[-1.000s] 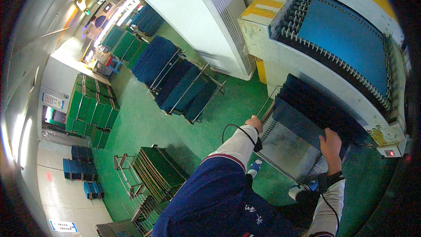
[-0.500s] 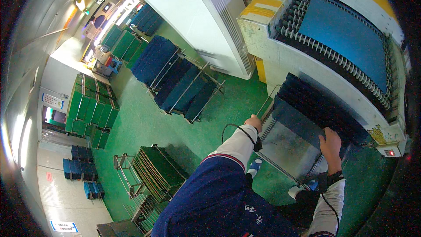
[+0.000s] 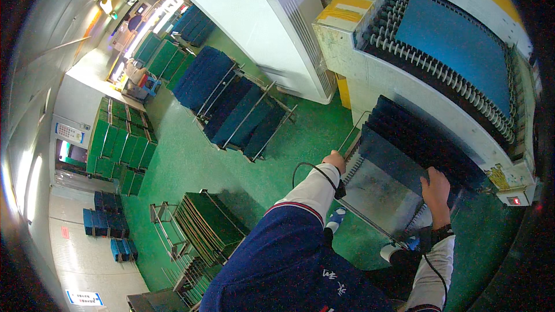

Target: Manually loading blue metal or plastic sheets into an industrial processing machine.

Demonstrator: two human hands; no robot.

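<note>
A metal rack (image 3: 370, 222) with coiled-wire slots along its sides stands low in front of me, holding several dark blue panels (image 3: 399, 159) leaning at its far side. At the rack's left side, my left hand (image 3: 335, 162) is closed around what looks like its rod frame; the fingertips are partly hidden. My right hand (image 3: 436, 193) grips the right edge of the nearest dark panel, thumb on its near face. Beyond the rack, a bright blue panel (image 3: 454, 46) lies on the rollers (image 3: 430, 60) of a white machine (image 3: 393, 92), apart from both hands.
Left of the machine stands a tall white cabinet (image 3: 248, 17). Racks of blue panels (image 3: 231, 104) and green panels (image 3: 205, 225) stand on the green floor (image 3: 179, 167). Green stacks (image 3: 118, 138) line the left wall. A cable (image 3: 303, 164) hangs from my left wrist.
The bright blue panel has shifted slightly away from me on the rollers. Both hands and the rack stay where they were.
</note>
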